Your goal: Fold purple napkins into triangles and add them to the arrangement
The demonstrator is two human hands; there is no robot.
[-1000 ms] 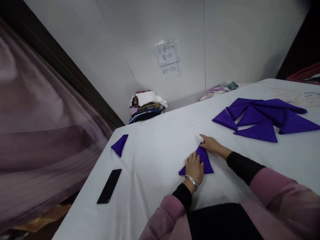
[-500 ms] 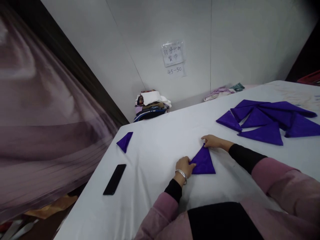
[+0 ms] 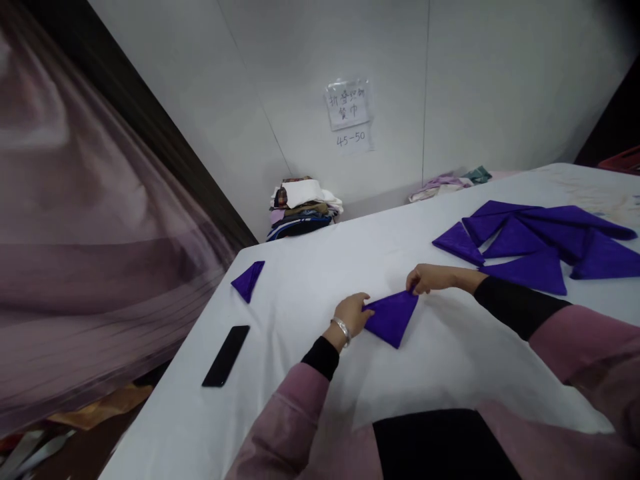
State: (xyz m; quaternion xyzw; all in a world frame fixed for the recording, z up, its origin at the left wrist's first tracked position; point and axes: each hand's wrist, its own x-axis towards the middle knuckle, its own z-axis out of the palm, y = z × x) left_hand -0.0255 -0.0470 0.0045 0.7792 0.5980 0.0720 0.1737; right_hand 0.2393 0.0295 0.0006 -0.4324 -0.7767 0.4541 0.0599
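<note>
A purple cloth napkin (image 3: 392,317), folded into a triangle, is between my hands over the white-covered table (image 3: 310,427). My left hand (image 3: 352,313), with a silver bracelet at the wrist, pinches its left corner between thumb and fingers. At the upper right corner, my right hand (image 3: 425,279) has its fingers closed on the cloth. One point of the triangle hangs toward me. Several more folded purple napkins (image 3: 525,273) lie overlapping at the right, beyond my right forearm. A smaller folded purple piece (image 3: 248,280) rests near the table's left edge.
A black phone-like slab (image 3: 226,356) lies on the left of the table. Behind the far edge are a stack of folded cloths (image 3: 303,208) and a lilac heap (image 3: 443,185). Handwritten sheets (image 3: 349,107) hang on the wall. A pinkish curtain (image 3: 100,287) drapes at the left.
The triangular napkin has turned, its flat lower edge now tilted into a downward point. My left hand has moved left and up; my right hand's fingers have curled onto the corner.
</note>
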